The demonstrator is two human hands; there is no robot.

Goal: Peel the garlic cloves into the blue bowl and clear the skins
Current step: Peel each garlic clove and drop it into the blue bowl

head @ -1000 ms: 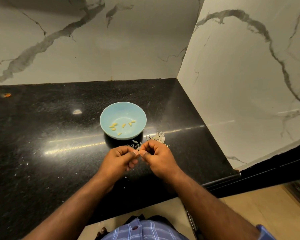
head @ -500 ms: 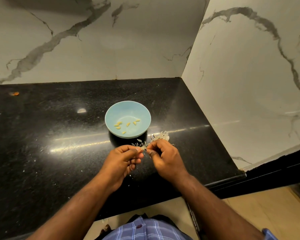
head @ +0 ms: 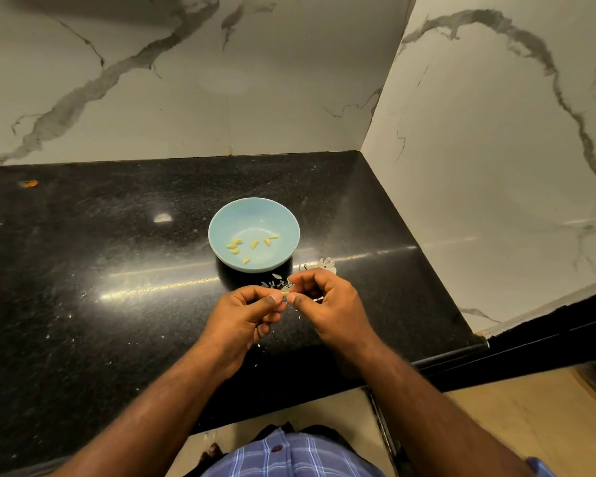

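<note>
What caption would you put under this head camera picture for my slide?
Both hands, left hand and right hand, pinch a garlic clove near the blue bowl holding peeled cloves.

Both forearms are bare all the way up from the left hand (head: 245, 313) and the right hand (head: 331, 306), no watch, rings or bands that I can spot. Nails look short, one pale thumbnail (head: 276, 297) shows on the left hand. Well back from the hands, at the bottom edge, there's a blue checked shirt (head: 289, 454) with thin pale lines crossing it and a small dark button (head: 276, 448) on the front. Behind the right hand, way down the arm in the corner, a bit of blue sleeve (head: 541, 468) pokes in. Just above the shirt is something dark, can't tell what it is.
</note>
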